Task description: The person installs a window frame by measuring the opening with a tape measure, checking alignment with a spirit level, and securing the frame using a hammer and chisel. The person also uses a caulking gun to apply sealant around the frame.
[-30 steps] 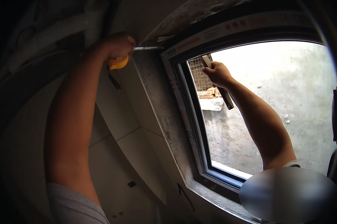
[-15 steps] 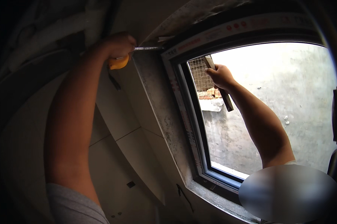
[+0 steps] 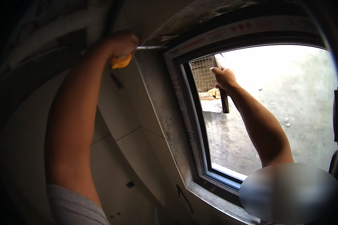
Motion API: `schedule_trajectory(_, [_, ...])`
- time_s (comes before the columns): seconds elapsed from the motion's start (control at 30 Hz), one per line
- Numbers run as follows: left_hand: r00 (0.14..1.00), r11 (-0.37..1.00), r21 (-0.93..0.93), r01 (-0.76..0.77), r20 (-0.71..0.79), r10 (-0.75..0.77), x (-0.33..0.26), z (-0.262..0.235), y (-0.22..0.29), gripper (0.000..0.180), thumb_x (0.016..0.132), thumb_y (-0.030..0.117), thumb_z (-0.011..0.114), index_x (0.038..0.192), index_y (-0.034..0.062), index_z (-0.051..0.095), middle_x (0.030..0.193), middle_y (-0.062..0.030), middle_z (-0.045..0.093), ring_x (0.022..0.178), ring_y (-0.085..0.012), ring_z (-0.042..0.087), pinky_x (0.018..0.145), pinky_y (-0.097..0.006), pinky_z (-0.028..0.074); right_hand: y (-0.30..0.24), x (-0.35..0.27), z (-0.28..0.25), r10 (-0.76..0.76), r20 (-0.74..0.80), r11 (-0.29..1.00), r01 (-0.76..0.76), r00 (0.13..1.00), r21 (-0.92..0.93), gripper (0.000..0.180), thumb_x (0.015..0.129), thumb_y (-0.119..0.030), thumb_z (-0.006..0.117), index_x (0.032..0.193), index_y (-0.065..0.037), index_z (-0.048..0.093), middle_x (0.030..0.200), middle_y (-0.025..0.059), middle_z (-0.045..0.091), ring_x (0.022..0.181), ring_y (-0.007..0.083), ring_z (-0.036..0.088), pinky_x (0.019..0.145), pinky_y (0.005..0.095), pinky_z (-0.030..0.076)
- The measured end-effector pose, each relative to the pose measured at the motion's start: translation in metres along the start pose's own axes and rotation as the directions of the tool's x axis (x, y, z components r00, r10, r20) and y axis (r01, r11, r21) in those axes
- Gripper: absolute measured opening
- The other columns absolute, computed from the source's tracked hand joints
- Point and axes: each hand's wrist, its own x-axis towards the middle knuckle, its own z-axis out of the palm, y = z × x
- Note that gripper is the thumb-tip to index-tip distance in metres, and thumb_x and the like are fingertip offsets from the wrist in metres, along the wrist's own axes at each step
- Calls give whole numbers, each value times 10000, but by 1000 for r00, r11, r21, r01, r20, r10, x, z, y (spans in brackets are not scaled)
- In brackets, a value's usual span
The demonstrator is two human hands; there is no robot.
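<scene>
High on the left, my left hand (image 3: 123,44) is closed around a yellow tape measure (image 3: 120,62). A pale strip of its blade (image 3: 151,47) runs from the hand to the upper left corner of the window frame (image 3: 179,80). Against the bright window opening, my right hand (image 3: 225,78) grips a dark straight bar (image 3: 224,102) with its thumb along it. The bar stands nearly upright; its upper end is washed out by glare, and its exact kind cannot be made out.
A rough grey wall (image 3: 266,120) and a wire mesh (image 3: 202,71) show through the window. Below the frame runs a rough sill (image 3: 221,200). Large panels (image 3: 135,146) line the dim left side, and a pale pipe (image 3: 60,35) crosses overhead. A blurred patch covers the lower right.
The bar in my right hand has swung from a slant to nearly upright, its lower end moving left. My left hand and the tape measure have hardly moved.
</scene>
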Motion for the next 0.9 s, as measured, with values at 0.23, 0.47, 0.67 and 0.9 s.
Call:
schedule_trajectory(0.23, [1000,999,-40,-4,24,5,12,2,-10,305,1027,183,547,1198,11,731,912,-107,803,838,-214,741,809,-372,573,19,10,-13,-38,-66,998,34,997,-61,462,1035,-338,649,1194,95,687,756,130,690,573,199,661,595,360,579])
schedule_trajectory(0.47, [1000,998,-69,-8,13,9,5,0,-10,315,1022,175,558,1217,-6,726,912,-118,806,846,-214,748,811,-372,575,11,7,-10,-81,23,991,83,996,-101,493,1041,-358,652,1241,91,680,820,147,708,603,199,679,599,355,579])
schedule_trajectory(0.67, [999,996,-77,36,-2,-36,2,0,0,277,990,113,548,1131,25,770,932,-98,806,896,-227,776,889,-384,578,10,8,-13,-98,0,986,97,995,-133,467,1039,-340,667,1237,83,688,778,114,703,591,196,680,597,355,575])
schedule_trajectory(0.9, [999,998,-64,28,45,-26,8,-1,-6,334,1013,172,553,1244,2,726,919,-119,807,849,-220,750,806,-371,576,9,10,-18,7,-41,996,-10,999,-92,435,1063,-327,657,1226,75,680,740,44,596,535,133,590,507,305,532])
